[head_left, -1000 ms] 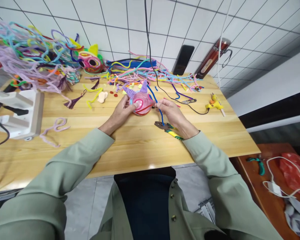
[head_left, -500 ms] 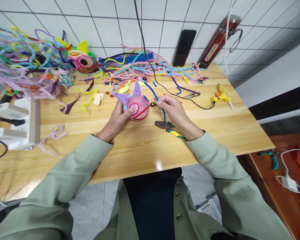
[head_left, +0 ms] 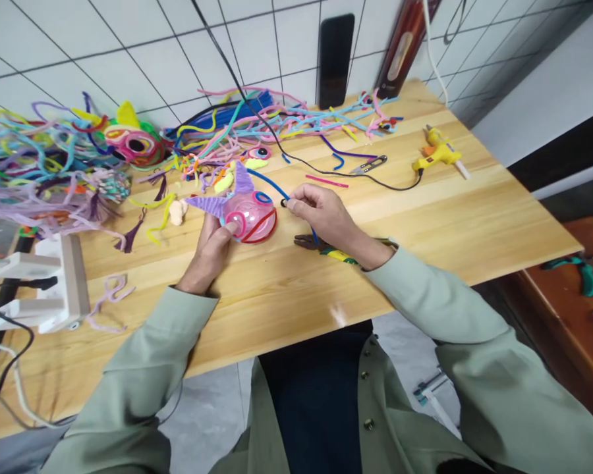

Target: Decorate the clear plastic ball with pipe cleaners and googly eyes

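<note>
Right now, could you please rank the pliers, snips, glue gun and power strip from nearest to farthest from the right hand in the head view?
1. Pliers, near side of the right hand
2. Snips, beyond it and right
3. Glue gun, farther right
4. Power strip, far left

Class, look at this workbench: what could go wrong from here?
Only the left hand steadies the pink ball, so it might twist or slip.
The pliers lie close by the right hand, which could knock them.
The glue gun's cord runs across the table; snagging it might drag the gun.
</note>
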`<state>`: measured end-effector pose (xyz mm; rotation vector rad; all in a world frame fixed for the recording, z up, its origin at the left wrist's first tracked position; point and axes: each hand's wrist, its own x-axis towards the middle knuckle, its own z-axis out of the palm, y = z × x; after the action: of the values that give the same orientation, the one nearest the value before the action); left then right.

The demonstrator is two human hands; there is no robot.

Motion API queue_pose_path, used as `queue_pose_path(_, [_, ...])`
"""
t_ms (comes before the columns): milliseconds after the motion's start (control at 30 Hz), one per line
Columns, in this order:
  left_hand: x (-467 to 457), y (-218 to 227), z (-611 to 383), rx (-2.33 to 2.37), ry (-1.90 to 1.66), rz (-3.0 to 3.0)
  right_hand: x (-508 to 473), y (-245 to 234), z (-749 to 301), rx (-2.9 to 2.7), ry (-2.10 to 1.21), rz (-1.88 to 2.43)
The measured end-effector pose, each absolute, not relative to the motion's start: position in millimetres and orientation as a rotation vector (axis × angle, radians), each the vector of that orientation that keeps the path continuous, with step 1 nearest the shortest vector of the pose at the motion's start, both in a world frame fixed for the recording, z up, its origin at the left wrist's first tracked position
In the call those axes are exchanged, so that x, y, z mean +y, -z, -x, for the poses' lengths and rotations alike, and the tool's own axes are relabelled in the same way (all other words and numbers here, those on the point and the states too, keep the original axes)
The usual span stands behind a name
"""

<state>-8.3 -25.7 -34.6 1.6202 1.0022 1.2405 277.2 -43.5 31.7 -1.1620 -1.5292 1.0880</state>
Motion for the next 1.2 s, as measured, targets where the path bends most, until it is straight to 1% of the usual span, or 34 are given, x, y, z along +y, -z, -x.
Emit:
queue_pose_path(200, [-24.6, 29.9, 7.5, 0.95, -1.234, -1.493, -41.9, -20.6, -273.6, -1.445, -1.292, 1.128])
queue_pose_path(300, [-24.2, 30.4, 9.4, 0.913, -1.226, -1.452, -44.9, -18.1, -271.3, -1.436, -1.344, 1.11])
queue_pose_path(500, [-30.5, 31.1, 9.2, 0.927, -1.249, -1.492, -46.5, -17.6, -271.3, -1.403, -1.378, 1.108])
queue_pose_path(767, [-35.2, 32.9, 8.6, 1.049, -1.226, -1.688, -42.8, -17.6, -272.9, -1.35, -1.44, 1.098])
queue_pose_path(967, [-38.6, 26.1, 0.6, 1.081, -1.202, -1.72, -40.4, -17.6, -273.5, -1.347, -1.439, 1.089])
queue_pose_path(1133, [-35.1, 24.4, -5.5, 1.081, -1.287, -1.624, -39.0, -15.1, -271.5, -1.367, -1.45, 1.097])
queue_pose_path(1200, [-32.5, 27.4, -5.2, 1.097, -1.338, -1.596, -40.8, -17.9, -271.2, -1.43, -1.407, 1.11])
